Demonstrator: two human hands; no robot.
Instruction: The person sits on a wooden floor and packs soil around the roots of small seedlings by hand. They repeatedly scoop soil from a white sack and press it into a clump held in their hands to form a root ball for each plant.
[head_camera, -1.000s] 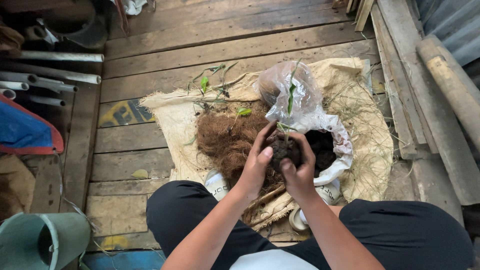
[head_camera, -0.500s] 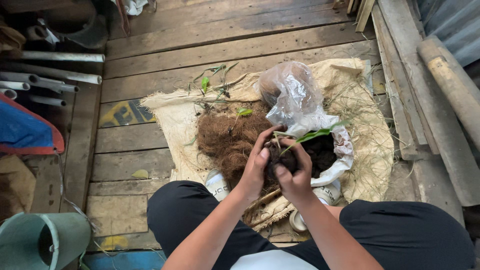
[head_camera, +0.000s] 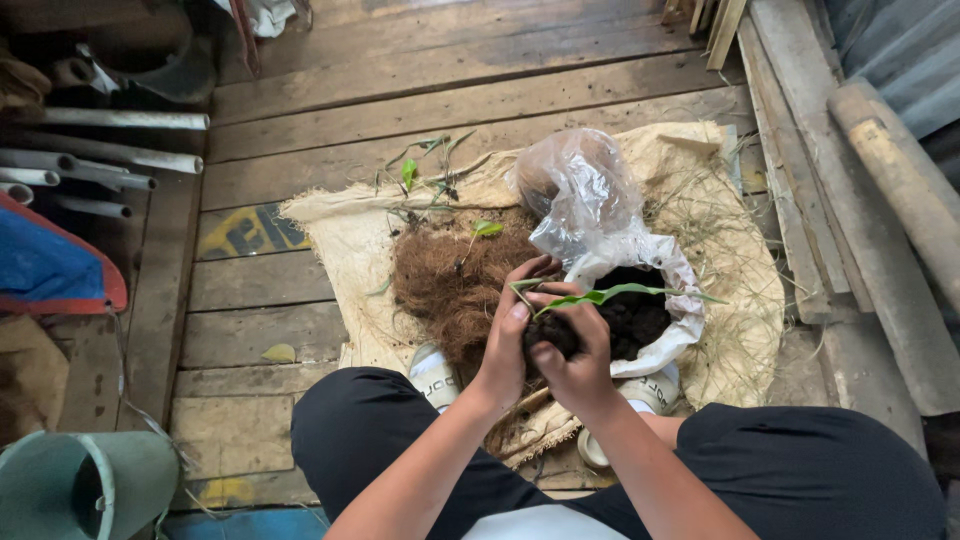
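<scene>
Seedling: green seedling (head_camera: 600, 296) with dark soil clump (head_camera: 553, 333), cupped between both hands, near the white soil bag (head_camera: 655, 330).
Left hand (head_camera: 508, 330): curled around the clump's left side.
Right hand (head_camera: 575, 345): pressed around the clump's right side.
Beneath: burlap sack (head_camera: 340, 240), coconut fibre (head_camera: 450, 285).

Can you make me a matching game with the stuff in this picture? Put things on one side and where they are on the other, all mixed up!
Things:
1. seedling
2. brown fibre pile
3. clear plastic bag
4. green bucket

Places:
A. bottom left corner of the floor
B. held between the left hand and right hand, roots in a dark clump
C. lying on the sack, left of the hands
D. on the sack, just beyond the white bag of dark soil

Pairs: 1-B, 2-C, 3-D, 4-A
</scene>
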